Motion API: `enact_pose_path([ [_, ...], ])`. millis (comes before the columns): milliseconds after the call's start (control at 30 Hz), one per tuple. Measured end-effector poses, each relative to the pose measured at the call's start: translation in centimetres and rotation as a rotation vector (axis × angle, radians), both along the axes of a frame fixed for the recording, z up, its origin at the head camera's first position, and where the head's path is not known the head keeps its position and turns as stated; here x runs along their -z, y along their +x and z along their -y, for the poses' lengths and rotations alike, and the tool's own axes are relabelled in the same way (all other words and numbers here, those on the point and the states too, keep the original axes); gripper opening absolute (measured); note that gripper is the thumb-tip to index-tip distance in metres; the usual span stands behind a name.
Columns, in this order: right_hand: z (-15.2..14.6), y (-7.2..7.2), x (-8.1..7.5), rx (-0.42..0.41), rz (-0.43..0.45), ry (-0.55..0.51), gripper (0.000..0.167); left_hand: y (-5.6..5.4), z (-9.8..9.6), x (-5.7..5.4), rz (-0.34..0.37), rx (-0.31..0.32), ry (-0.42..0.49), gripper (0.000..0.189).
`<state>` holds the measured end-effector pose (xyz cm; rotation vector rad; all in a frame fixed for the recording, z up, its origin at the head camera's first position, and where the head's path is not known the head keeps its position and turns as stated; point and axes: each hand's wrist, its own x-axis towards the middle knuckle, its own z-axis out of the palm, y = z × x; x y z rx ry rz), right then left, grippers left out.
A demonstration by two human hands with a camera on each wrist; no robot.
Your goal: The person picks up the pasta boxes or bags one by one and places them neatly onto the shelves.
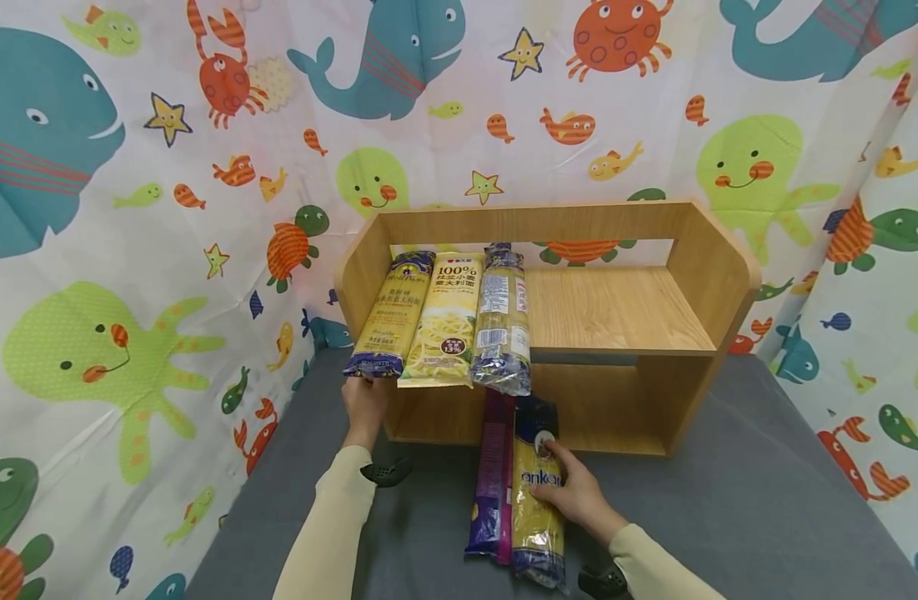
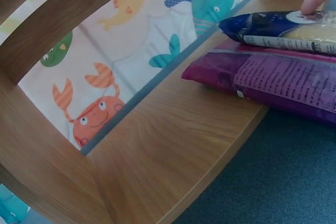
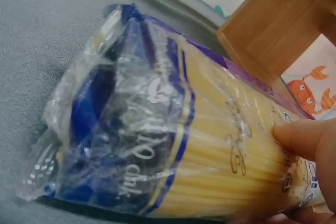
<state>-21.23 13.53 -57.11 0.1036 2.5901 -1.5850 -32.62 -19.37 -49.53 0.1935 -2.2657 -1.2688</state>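
In the head view my right hand (image 1: 579, 492) grips a yellow and dark-blue pack of spaghetti (image 1: 537, 517) in clear wrap. The right wrist view shows a thumb (image 3: 307, 135) pressed on that wrap. Beside the pack, to its left, lies a purple pasta pack (image 1: 491, 483); the far ends of both rest on the lower shelf of a wooden rack (image 1: 594, 408). My left hand (image 1: 365, 408) is at the rack's left front, under the end of a gold spaghetti pack (image 1: 394, 317); its fingers are mostly hidden.
On the upper shelf (image 1: 609, 308), a cream pasta pack (image 1: 445, 321) and a clear-wrapped pack (image 1: 501, 321) lie right of the gold one. The rack stands on a grey tabletop (image 1: 774, 500), before a curtain (image 1: 443, 167) printed with sea animals.
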Motion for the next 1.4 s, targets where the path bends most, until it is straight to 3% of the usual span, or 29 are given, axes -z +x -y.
enact_pose_path([
  [433, -0.7, 1.6, -0.2, -0.003, 0.097, -0.177, 0.088, 0.0, 0.1, 0.0, -0.006, 0.006, 0.007, 0.039],
  [700, -1.6, 2.4, 0.3, -0.064, 0.092, -0.215, 0.093, -0.1, 0.0, 0.1, -0.021, 0.005, 0.002, 0.038],
  [1033, -2.8, 3.5, 0.5, -0.121, 0.118, -0.288, 0.093, -0.1, 0.1, 0.3, 0.027, 0.017, 0.022, 0.043],
  [1400, -4.6, 5.2, -0.4, -0.194, 0.065, -0.321, 0.096, 0.0, 0.2, 0.3, -0.036, 0.022, -0.001, 0.038],
])
